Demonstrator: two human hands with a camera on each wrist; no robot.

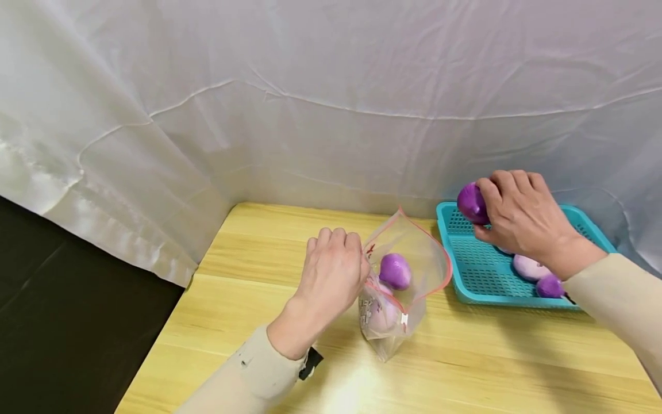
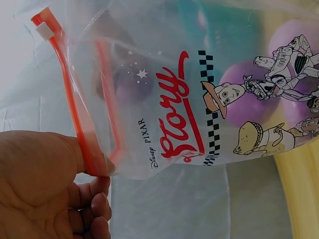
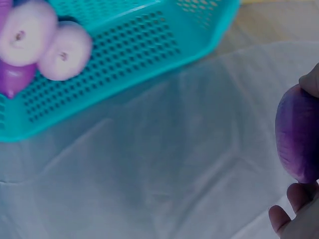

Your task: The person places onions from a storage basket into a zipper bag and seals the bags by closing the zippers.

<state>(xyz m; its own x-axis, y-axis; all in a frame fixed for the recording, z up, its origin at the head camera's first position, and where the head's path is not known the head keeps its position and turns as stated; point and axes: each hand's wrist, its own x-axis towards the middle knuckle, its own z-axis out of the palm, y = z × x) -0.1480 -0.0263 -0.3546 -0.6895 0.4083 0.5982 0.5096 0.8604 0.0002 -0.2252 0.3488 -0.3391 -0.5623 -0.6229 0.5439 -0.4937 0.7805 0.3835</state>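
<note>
"Two hands are working; what could be going wrong, starting closest?"

"The left hand (image 1: 333, 267) is pinching the plastic bag (image 1: 421, 270) by one side of its red-edged rim, thumb against fingers. The far side of the rim is standing unsupported, so I'd judge it could be folding inward and narrowing the mouth. Weight bunching low could also be tugging the rim from the fingers."

"What is loading it?"

"One purple bulb (image 1: 395, 271), rather like an onion, is showing above a paler bulb (image 1: 383, 315) inside."

"And farther out?"

"The right hand (image 1: 522, 215) is holding another purple bulb (image 1: 472, 203) by thumb and fingertips. That smooth, rounded skin could be slipping if the squeeze is uneven."

"Where is that bulb lying in the grip?"

"It is sitting at the fingertips, not deep in the palm, and bulging out on the side facing the bag. In the head view it is overlapping the left end of the turquoise basket (image 1: 478, 270); I can't tell how high."

"Beyond?"

"More bulbs (image 1: 530, 267) are lying in the basket, and pale cloth (image 1: 372, 103) is hanging behind."
</note>
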